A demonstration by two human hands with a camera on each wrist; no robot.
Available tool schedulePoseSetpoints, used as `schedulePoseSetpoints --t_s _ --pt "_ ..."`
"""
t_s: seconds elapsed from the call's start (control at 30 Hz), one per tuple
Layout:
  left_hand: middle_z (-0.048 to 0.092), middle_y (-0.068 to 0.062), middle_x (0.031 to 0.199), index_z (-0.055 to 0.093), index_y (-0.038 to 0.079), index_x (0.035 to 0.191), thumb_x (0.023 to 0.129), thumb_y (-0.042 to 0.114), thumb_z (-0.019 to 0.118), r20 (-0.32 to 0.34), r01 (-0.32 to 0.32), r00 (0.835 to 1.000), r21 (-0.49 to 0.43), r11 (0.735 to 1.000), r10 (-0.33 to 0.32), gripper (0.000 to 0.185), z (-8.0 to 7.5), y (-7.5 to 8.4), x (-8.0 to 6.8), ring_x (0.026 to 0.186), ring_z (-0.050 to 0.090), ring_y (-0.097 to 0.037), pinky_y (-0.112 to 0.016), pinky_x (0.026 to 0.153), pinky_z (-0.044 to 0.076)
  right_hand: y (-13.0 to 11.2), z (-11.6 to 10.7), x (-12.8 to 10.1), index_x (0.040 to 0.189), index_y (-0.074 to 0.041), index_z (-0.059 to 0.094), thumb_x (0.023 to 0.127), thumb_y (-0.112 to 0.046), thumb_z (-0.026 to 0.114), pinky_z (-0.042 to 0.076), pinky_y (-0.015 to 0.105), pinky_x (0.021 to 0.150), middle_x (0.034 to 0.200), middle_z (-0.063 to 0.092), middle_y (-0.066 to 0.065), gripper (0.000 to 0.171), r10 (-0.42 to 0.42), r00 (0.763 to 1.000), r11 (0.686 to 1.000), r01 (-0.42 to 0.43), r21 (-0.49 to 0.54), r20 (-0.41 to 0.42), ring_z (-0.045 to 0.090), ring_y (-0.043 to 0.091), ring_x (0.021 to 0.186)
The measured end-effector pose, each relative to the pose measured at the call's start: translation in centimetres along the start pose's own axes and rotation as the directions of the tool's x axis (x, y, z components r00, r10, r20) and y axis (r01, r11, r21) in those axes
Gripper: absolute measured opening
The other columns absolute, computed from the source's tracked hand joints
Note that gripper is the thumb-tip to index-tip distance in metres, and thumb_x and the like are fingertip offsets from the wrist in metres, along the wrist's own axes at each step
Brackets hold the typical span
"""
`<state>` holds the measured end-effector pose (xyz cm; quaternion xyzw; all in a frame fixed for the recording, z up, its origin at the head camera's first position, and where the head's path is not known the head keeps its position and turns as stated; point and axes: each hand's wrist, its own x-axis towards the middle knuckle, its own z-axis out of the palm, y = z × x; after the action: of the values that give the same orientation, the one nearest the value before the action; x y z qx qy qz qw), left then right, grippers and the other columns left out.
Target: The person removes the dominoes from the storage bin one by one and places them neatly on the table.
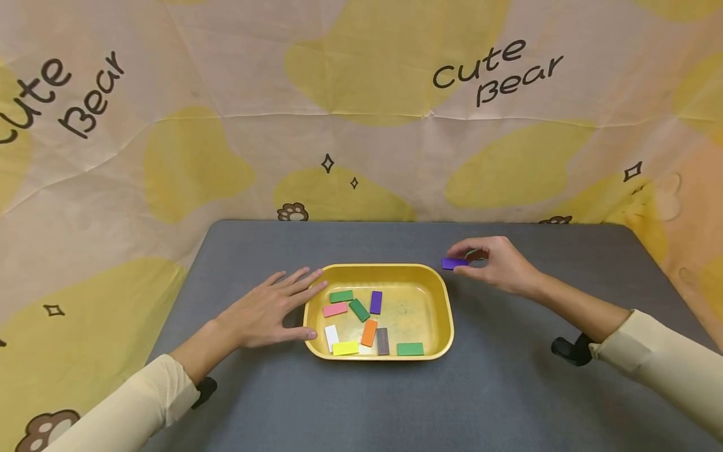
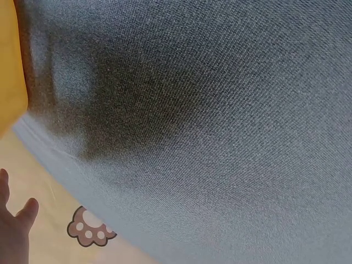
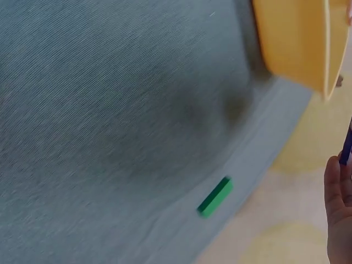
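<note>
Between thumb and fingers, my right hand (image 1: 499, 267) pinches a purple domino-like block (image 1: 454, 263), just beyond the right rim of a yellow tray (image 1: 447, 314). The right wrist view catches part of the same hand (image 3: 342, 220) and the edge of the purple block (image 3: 346, 148). A green block (image 3: 215, 196) lies on the table, mostly hidden behind that hand in the head view. My left hand (image 1: 271, 311) has its fingers spread over the tray's left rim. Inside the tray are a purple block (image 1: 376, 302), an orange block (image 1: 369, 333), a pink block (image 1: 335, 309) and several others.
The tray stands on a grey cloth-covered table (image 1: 350, 408). Along the tray's near side lie a yellow block (image 1: 345, 348), a grey block (image 1: 383, 341) and a green block (image 1: 410, 349). Behind the table hangs a patterned fabric backdrop (image 1: 361, 81).
</note>
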<state>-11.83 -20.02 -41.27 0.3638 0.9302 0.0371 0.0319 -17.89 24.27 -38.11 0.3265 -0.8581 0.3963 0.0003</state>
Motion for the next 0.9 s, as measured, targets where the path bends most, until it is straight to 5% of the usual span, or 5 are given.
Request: schedulePoseSetpoints --t_s 0.27,0.5,0.9 --pt "0.018 0.003 0.165 0.025 0.022 0.159 0.089 0.075 0.046 0.005 0.000 1.000 -0.008 1.000 0.000 0.091 0.0 0.0 -0.1 0.149 0.023 -0.028 -0.061 0.114 0.025 2.4 -0.8 -0.7 0.103 -0.002 0.074 0.078 0.001 0.083 0.058 0.038 0.079 0.099 0.074 0.008 0.027 0.025 0.996 0.998 -0.030 -0.055 -0.089 0.069 0.022 0.087" --pt "0.018 0.002 0.165 0.026 0.021 0.159 0.090 0.074 0.048 0.005 0.000 1.000 -0.011 1.000 0.000 0.090 -0.1 0.0 -0.1 0.150 0.022 -0.028 -0.061 0.114 0.025 4.1 -1.3 -1.4 0.103 0.001 0.073 0.077 0.005 0.081 0.056 0.022 0.078 0.097 0.074 0.012 0.028 0.057 0.988 0.995 -0.067 -0.069 -0.142 0.068 0.027 0.087" --pt "0.018 0.003 0.165 0.026 0.022 0.159 0.090 0.074 0.048 0.006 0.006 1.000 -0.012 1.000 -0.006 0.090 0.0 -0.1 0.0 0.150 0.022 -0.028 -0.060 0.114 0.024 7.0 -1.8 -2.3 0.101 0.003 0.072 0.079 0.007 0.079 0.057 0.048 0.076 0.095 0.074 0.012 0.024 0.085 0.984 0.981 -0.111 -0.161 -0.157 0.069 0.030 0.087"
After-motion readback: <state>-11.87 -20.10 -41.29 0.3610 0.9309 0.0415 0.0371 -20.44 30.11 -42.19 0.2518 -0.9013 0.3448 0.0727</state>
